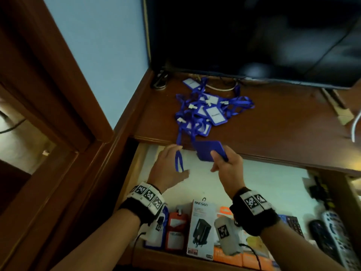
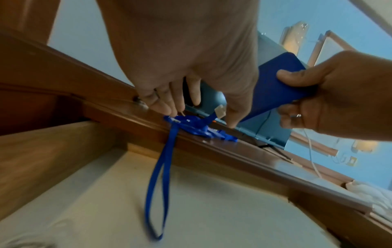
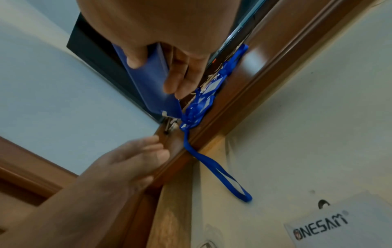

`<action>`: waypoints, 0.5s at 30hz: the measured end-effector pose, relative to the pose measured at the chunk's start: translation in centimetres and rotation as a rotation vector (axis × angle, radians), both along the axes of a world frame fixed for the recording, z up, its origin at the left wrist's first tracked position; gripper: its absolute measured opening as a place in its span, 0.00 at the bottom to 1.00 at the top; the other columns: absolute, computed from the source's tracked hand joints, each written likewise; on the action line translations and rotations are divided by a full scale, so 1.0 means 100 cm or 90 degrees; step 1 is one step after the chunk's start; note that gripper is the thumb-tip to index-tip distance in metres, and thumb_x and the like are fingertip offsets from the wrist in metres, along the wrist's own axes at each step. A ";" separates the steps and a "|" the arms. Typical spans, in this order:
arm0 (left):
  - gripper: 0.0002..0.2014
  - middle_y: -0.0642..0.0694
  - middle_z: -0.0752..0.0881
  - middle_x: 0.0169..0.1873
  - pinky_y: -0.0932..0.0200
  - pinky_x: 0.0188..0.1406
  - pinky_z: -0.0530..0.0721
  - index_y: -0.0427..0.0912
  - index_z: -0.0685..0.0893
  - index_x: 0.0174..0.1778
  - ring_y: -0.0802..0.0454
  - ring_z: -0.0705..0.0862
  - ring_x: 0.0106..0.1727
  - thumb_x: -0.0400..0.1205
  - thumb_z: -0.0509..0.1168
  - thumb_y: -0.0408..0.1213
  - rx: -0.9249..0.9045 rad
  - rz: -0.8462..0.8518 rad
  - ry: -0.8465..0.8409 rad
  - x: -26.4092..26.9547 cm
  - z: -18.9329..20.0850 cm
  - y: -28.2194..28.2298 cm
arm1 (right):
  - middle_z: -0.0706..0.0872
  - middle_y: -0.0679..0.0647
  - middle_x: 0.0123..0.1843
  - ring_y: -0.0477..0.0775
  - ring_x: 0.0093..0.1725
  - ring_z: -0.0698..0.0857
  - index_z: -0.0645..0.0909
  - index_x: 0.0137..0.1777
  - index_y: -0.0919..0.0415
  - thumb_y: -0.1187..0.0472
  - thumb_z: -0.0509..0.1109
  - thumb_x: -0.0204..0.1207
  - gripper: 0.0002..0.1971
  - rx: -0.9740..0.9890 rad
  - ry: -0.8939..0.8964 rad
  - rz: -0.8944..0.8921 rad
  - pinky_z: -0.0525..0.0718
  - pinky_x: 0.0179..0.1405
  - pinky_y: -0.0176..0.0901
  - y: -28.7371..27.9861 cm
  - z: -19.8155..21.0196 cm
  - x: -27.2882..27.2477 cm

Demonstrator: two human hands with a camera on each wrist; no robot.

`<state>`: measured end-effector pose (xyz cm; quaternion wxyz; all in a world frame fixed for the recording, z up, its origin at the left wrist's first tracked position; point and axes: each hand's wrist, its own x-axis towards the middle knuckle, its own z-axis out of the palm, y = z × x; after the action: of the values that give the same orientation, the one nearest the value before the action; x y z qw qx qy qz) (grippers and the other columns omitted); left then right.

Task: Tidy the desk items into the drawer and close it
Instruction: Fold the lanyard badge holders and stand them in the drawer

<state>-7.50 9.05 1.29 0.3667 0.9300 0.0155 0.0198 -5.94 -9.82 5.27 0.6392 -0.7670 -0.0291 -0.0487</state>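
Lanyards point(image 1: 205, 106) lay tangled on the worktop point(image 1: 273, 122) above the drawer point(image 1: 254, 184); right hand point(image 1: 228, 169) pinched a badge holder point(image 1: 210, 150) to pull it clear, left hand point(image 1: 168, 169) open beside the dangling strap point(image 1: 179, 161).

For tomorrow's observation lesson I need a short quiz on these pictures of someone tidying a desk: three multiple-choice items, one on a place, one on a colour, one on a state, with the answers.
1. Where does the tangle of lanyards lie?
A. On the desk top, in front of the screen
B. Inside the drawer
C. On the floor

2. What colour is the flat card holder in the right hand?
A. Orange
B. Blue
C. White

3. What state is the drawer in?
A. Shut
B. Taken out of the desk
C. Pulled open

Answers:
1. A: the head view shows the pile on the wooden desk top, with one strap loop hanging over its edge by the left hand.
2. B: both wrist views show the right hand's grip on a blue holder.
3. C: its pale lined bottom and the boxes in it are exposed.
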 end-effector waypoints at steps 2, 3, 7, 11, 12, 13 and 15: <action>0.45 0.52 0.65 0.79 0.56 0.76 0.62 0.49 0.65 0.80 0.53 0.61 0.78 0.68 0.78 0.47 0.013 -0.060 -0.060 0.011 0.013 -0.023 | 0.74 0.64 0.24 0.57 0.24 0.74 0.79 0.41 0.74 0.66 0.69 0.77 0.09 0.036 0.022 0.010 0.77 0.30 0.52 -0.014 0.006 -0.007; 0.45 0.52 0.67 0.78 0.56 0.76 0.62 0.49 0.65 0.79 0.54 0.62 0.77 0.68 0.78 0.45 0.008 -0.086 -0.078 0.015 0.019 -0.035 | 0.74 0.68 0.24 0.58 0.24 0.74 0.80 0.43 0.76 0.63 0.69 0.75 0.12 0.051 0.028 0.011 0.76 0.30 0.51 -0.021 0.009 -0.010; 0.16 0.49 0.87 0.46 0.60 0.53 0.80 0.50 0.83 0.51 0.62 0.82 0.49 0.70 0.77 0.36 -0.153 -0.173 -0.007 0.028 0.020 -0.069 | 0.73 0.76 0.25 0.56 0.21 0.71 0.78 0.44 0.82 0.62 0.70 0.69 0.18 0.121 -0.018 -0.035 0.73 0.24 0.44 -0.054 0.031 -0.016; 0.02 0.51 0.87 0.30 0.64 0.38 0.76 0.48 0.87 0.38 0.66 0.82 0.31 0.75 0.72 0.36 -0.044 -0.161 0.047 0.038 0.013 -0.071 | 0.75 0.59 0.23 0.53 0.22 0.72 0.83 0.40 0.66 0.71 0.71 0.73 0.02 0.181 -0.129 -0.154 0.74 0.23 0.39 -0.098 0.069 -0.008; 0.02 0.50 0.87 0.31 0.65 0.37 0.74 0.48 0.88 0.39 0.63 0.82 0.33 0.76 0.72 0.36 -0.017 -0.135 0.045 0.042 0.011 -0.067 | 0.76 0.54 0.23 0.51 0.22 0.73 0.83 0.40 0.64 0.73 0.70 0.75 0.05 0.190 -0.145 -0.186 0.75 0.23 0.38 -0.111 0.075 -0.004; 0.01 0.49 0.87 0.33 0.65 0.36 0.74 0.47 0.88 0.40 0.60 0.82 0.35 0.77 0.72 0.37 -0.013 -0.093 0.042 0.047 0.012 -0.062 | 0.78 0.51 0.24 0.49 0.22 0.75 0.84 0.41 0.62 0.74 0.69 0.76 0.08 0.196 -0.155 -0.209 0.77 0.23 0.36 -0.124 0.081 -0.001; 0.03 0.47 0.87 0.34 0.66 0.34 0.73 0.42 0.89 0.44 0.53 0.83 0.38 0.78 0.72 0.36 -0.049 0.036 0.058 0.061 0.016 -0.045 | 0.82 0.47 0.27 0.50 0.25 0.79 0.85 0.43 0.59 0.72 0.68 0.78 0.09 0.215 -0.161 -0.243 0.82 0.26 0.38 -0.148 0.088 0.002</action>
<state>-1.40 4.57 2.85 0.4006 0.9142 0.0595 -0.0130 -5.78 -24.58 14.02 0.7283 -0.6291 0.0450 -0.2679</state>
